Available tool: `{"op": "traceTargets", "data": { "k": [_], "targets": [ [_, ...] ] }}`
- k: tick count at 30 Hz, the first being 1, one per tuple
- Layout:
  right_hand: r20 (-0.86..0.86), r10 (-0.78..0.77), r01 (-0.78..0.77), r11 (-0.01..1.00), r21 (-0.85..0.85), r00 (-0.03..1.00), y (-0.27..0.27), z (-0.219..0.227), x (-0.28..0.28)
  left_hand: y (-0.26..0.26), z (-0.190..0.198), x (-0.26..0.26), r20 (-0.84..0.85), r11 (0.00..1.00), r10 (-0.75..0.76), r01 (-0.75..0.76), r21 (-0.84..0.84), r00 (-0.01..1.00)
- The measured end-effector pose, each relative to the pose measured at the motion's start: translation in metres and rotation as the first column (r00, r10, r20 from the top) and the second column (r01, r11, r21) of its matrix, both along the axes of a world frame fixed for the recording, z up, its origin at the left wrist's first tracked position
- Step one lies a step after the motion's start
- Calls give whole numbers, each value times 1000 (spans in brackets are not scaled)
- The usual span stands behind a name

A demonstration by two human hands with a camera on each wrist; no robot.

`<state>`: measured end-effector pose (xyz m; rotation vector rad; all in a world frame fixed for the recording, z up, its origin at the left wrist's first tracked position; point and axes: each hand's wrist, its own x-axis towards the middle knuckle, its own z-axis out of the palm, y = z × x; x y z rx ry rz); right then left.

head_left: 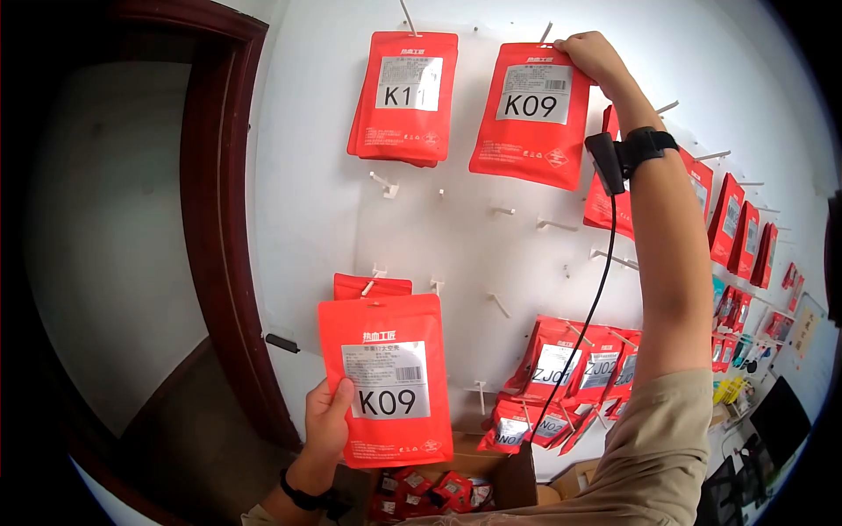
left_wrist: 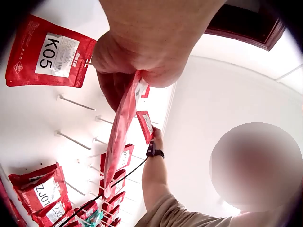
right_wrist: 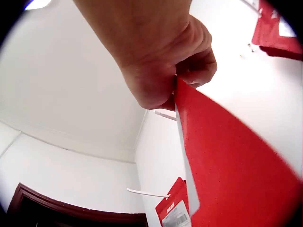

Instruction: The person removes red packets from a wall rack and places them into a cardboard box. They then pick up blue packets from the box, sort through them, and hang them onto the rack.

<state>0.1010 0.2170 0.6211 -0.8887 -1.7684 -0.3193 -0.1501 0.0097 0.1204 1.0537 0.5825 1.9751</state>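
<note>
While the right grip [head_left: 599, 63] is clamped on the top edge of the upper K09 packet [head_left: 531, 114], by a white peg [head_left: 546, 33] and beside the K11 packets [head_left: 405, 123], the left grip [head_left: 326, 422], thumb on front, is clamped on the side of the lower K09 packet [head_left: 386, 377], upright before the wall [head_left: 303, 175]

smooth, satiny plastic-looking pouches [head_left: 399, 438] with matt silvery labels [head_left: 386, 401]; dark glossy wood door frame [head_left: 206, 175] (reddish); matt cloth sleeve [head_left: 662, 438]; smooth white wall [head_left: 307, 219].

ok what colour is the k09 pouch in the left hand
The K09 pouch in the left hand is red with a white label; the head view shows it best.
</note>
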Motion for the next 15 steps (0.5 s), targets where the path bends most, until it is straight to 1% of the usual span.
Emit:
{"op": "traceTargets", "data": {
  "k": [1, 3, 4, 6, 7, 8, 10, 11, 14, 15],
  "targets": [
    [-1, 2, -2, 1000, -4, 1000, 7, 0, -1, -1, 2, 1, -1, 1000, -1, 1, 3, 1000],
    [74, -131, 131, 991, 4, 989, 19, -1, -3, -1, 1, 0, -1, 1000, -2, 2, 3, 1000],
    [73, -130, 130, 992, 3, 989, 24, -2, -3, -1, -2, -2, -27, 1000, 25, -26, -15, 999],
    [117, -13, 0, 994, 106, 993, 25, -6, -3, 0, -3, -5, -57, 998, 55, -56, -24, 997],
    [122, 42, -52, 995, 81, 992, 23, -8, -2, 0, -3, -6, -58, 997, 74, -75, -12, 996],
    [123, 44, -55, 995, 85, 991, 18, -8, 0, 0, -3, -7, -58, 996, 93, -93, -1, 994],
    [96, 150, -163, 976, 147, 984, 5, -9, 6, 0, -6, -11, -73, 996, 84, -84, 2, 994],
    [49, 227, -232, 957, 173, 973, 7, -7, 8, 0, -8, -12, -89, 997, 74, -74, 3, 993],
    [-33, 258, -249, 953, 173, 966, 4, 1, 7, 1, -6, -9, -80, 998, 56, -58, -15, 995],
    [-37, 253, -243, 955, 172, 967, 7, 2, 6, 2, -7, -9, -83, 998, 51, -53, -17, 995]
  ]
}}
